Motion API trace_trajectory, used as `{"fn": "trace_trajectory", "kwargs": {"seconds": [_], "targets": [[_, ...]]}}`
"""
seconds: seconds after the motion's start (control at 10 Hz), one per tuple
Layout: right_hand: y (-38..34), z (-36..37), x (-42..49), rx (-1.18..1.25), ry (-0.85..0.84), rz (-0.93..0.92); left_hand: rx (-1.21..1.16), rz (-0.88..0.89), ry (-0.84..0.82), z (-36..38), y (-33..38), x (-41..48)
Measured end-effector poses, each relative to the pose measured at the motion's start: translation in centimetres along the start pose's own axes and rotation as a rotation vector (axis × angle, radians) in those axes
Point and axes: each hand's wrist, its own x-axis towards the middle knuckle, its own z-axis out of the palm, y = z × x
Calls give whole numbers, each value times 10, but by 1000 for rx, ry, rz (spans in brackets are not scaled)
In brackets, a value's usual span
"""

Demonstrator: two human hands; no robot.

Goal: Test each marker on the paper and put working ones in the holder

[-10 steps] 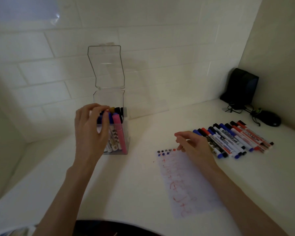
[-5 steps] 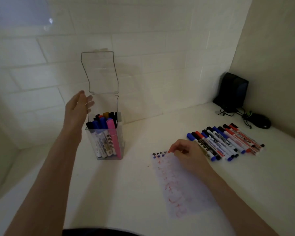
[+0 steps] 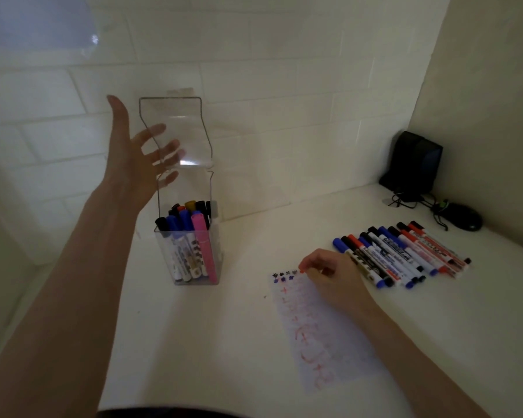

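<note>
**Hands.** The left hand is raised and open with its fingers spread. It is just beside the upright lid of the holder, and some fingertips show through the clear plastic. The right hand rests on the top edge of the paper with its fingers curled. Whether it pinches the sheet cannot be determined.

**Hazards.**
- The holder is tall, narrow and nearly full. A sideways knock from the left hand on the lid could tip it and spill the sorted markers.
- A push on the lid could swing it down onto the protruding caps, so it would not close.
- The right forearm lies across the paper. Any drag could smear fresh ink or shift the sheet.
- The unsorted row lies just beside the right hand. A nudge could roll these markers and mix their order.

**Task items.** The holder is a clear box that stands toward the worktop's back edge, left of centre. It is packed with capped markers in black, blue, orange and yellow, with one pink marker at the front. The row lies toward the back right corner, with blue, black and red caps. The paper lies nearer the front edge and carries red scribbles and small coloured test marks.
</note>
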Motion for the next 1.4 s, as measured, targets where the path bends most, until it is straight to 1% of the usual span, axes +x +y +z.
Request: {"fn": "trace_trajectory", "kwargs": {"seconds": [0.1, 0.2, 0.4, 0.5, 0.6, 0.8, 0.9, 1.0, 1.1, 1.2, 1.3, 1.4], "targets": [[1, 0, 0, -5, -2, 7, 45, -14, -12, 3, 11, -2], [2, 0, 0, -7, -3, 7, 82, 38, -3, 6, 13, -5], [2, 2, 0, -15, -1, 10, 15, 256, -6, -6, -11, -17], [2, 2, -1, -18, -7, 18, 142, 405, 60, -10, -22, -26], [0, -1, -1, -21, -10, 23, 314, 530, 87, -9, -30, -40], [1, 0, -1, -8, -8, 33, 719, 779, -14, -22, -57, -47], [0, -1, -2, -5, -9, 33, 853, 856, -33, -25, -69, -48], [0, -1, -1, -2, -13, 44, 898, 884, -46, -25, -76, -49], [0, -1, -2, 6, -18, 32, 914, 851, -93, -28, -78, -47], [0, -2, -2, 14, -16, 27, 893, 784, -159, -36, -77, -46], [1, 0, -1, 17, -15, 34, 845, 785, -213, -40, -76, -43], [-4, 2, 0, 39, -23, 53, 805, 788, -168, -34, -73, -44]]}}
